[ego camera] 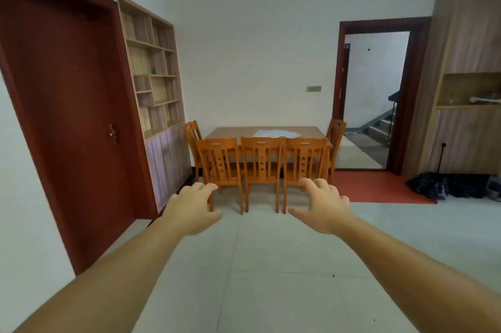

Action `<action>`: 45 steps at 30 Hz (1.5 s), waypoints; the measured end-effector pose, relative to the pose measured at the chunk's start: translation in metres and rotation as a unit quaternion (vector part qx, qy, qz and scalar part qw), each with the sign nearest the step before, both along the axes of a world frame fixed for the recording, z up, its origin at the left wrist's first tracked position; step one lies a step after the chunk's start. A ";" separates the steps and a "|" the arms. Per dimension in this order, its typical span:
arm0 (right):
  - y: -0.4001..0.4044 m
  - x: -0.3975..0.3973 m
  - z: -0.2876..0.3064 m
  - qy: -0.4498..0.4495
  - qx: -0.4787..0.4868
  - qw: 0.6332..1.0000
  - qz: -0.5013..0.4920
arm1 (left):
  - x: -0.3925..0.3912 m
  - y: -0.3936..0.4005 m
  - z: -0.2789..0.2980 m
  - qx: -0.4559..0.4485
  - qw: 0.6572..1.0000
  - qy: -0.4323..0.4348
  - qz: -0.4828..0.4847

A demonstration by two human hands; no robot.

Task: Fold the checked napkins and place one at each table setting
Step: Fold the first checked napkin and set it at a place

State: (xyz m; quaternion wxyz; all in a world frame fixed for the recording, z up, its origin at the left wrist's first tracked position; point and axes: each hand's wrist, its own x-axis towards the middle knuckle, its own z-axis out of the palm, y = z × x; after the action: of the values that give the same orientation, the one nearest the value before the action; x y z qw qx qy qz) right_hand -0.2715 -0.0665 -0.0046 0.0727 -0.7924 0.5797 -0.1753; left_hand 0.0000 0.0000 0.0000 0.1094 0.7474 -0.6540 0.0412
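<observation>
A pale cloth, likely the napkins [276, 133], lies on the wooden dining table [225, 132] against the far wall; its pattern is too far off to make out. My left hand [193, 209] and my right hand [324, 205] are stretched out in front of me above the floor, well short of the table. Both hold nothing, with fingers loosely spread and slightly bent.
Three wooden chairs [261, 167] stand along the table's near side, with one at each end. A red door [62, 115] and a bookshelf [156, 83] are on the left. An open doorway [374, 99] to stairs, a red mat [379, 187] and dark bags [447, 184] are on the right.
</observation>
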 end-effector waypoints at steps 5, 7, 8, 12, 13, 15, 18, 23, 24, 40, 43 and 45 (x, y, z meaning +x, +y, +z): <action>-0.064 0.013 -0.018 0.034 0.007 0.999 -0.004 | 0.016 -0.074 -0.024 0.030 1.000 0.000 -0.006; -0.101 0.019 -0.027 0.052 0.013 0.999 -0.009 | 0.025 -0.115 -0.038 0.033 0.999 0.011 -0.009; -0.121 0.022 -0.029 0.062 0.017 0.998 -0.015 | 0.031 -0.137 -0.044 0.034 0.999 0.017 -0.011; -0.207 0.040 -0.038 0.088 0.033 0.995 -0.037 | 0.056 -0.228 -0.062 0.042 0.998 0.052 -0.022; -0.228 0.045 -0.038 0.099 0.035 0.994 -0.038 | 0.063 -0.250 -0.064 0.049 0.997 0.056 -0.027; -0.268 0.056 -0.035 0.105 0.027 0.993 -0.036 | 0.074 -0.290 -0.065 0.056 0.996 0.055 -0.037; -0.321 0.066 -0.029 0.112 0.013 0.993 -0.030 | 0.084 -0.347 -0.058 0.063 0.995 0.063 -0.035; -0.418 0.069 -0.028 0.088 0.006 0.995 -0.037 | 0.081 -0.445 -0.051 0.061 0.995 0.056 -0.049; -0.439 0.069 -0.030 0.084 0.008 0.996 -0.040 | 0.078 -0.467 -0.051 0.059 0.996 0.054 -0.049; -0.823 0.059 -0.026 0.028 0.024 0.999 -0.001 | 0.046 -0.830 -0.027 0.038 0.998 0.032 -0.024; -0.885 0.071 -0.027 0.027 0.027 0.999 0.003 | 0.058 -0.894 -0.028 0.035 0.999 0.037 -0.016; -0.928 0.081 -0.033 0.034 0.029 0.999 0.003 | 0.070 -0.939 -0.037 0.034 0.999 0.036 -0.017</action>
State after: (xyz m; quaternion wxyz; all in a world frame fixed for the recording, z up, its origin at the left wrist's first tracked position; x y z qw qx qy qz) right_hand -0.1909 -0.9949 -0.0373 0.0765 -0.7972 0.5844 -0.1307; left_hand 0.0698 -0.9389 -0.0367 0.1077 0.7401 -0.6637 -0.0098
